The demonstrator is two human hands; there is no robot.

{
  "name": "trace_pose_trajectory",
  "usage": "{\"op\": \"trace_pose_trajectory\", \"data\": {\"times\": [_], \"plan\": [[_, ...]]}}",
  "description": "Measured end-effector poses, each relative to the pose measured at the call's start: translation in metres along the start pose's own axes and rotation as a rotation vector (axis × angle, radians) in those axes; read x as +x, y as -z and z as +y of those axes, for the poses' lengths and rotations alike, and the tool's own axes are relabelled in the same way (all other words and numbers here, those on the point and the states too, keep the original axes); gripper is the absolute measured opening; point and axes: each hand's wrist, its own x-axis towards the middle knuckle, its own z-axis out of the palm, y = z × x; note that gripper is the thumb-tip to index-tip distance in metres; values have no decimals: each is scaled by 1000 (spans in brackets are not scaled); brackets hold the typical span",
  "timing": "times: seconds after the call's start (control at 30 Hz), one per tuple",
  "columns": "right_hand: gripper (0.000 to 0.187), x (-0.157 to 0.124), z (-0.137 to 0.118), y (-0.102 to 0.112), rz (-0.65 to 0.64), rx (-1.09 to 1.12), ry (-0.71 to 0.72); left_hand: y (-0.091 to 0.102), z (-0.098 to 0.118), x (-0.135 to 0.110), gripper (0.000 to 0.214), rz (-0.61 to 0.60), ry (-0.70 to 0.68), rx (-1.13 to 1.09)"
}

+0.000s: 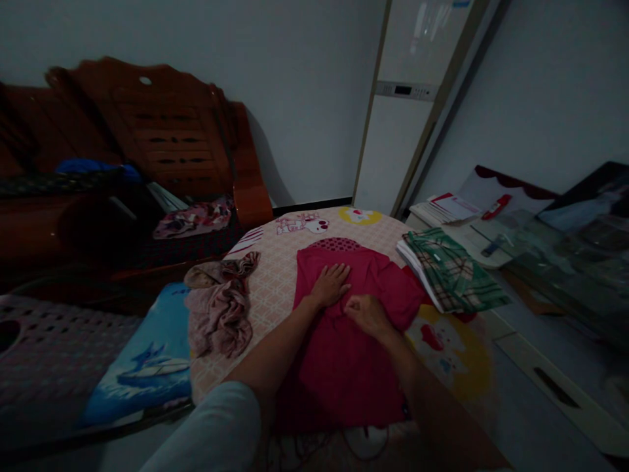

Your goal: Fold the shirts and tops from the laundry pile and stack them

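A magenta-red shirt (pixel 344 387) lies spread on the round table, its dotted neck panel (pixel 337 244) at the far end and a sleeve out to the right. My left hand (pixel 333 285) rests flat on the upper part of the shirt, fingers stretched out. Just to its right, my right hand (pixel 368 316) is closed, with curled fingers pinching the cloth near the shirt's middle. Small creases show in the fabric between both hands.
A patterned cloth (pixel 260 295) covers the table. Crumpled pinkish-brown clothing (pixel 221 314) lies on its left, a folded green plaid garment (pixel 449 269) at its right edge. Around it stand a wooden sofa (pixel 171 131), a blue cushion (pixel 147 367) and a cluttered cabinet (pixel 540 360).
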Motion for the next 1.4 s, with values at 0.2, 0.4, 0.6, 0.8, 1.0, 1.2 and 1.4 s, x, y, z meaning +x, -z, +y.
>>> {"op": "trace_pose_trajectory", "data": {"times": [0.2,0.4,0.6,0.8,1.0,1.2,1.4], "plan": [[24,-18,61,50,444,-231,-332,1,-4,1,60,-26,9,0],[34,-41,101,75,431,-589,-562,0,-4,2,60,-27,5,-4],[26,-29,106,74,214,-592,-594,-1,-5,1,60,-31,6,-5],[22,-21,113,82,289,-570,-487,7,4,4,57,-29,7,-21],[12,-2,118,101,745,95,-501,6,40,35,40,35,-198,-150],[25,5,120,108,1081,571,-324,-11,57,60,30,151,-138,-296],[24,3,101,115,1094,607,-328,-9,54,80,43,66,1,-171]]}}
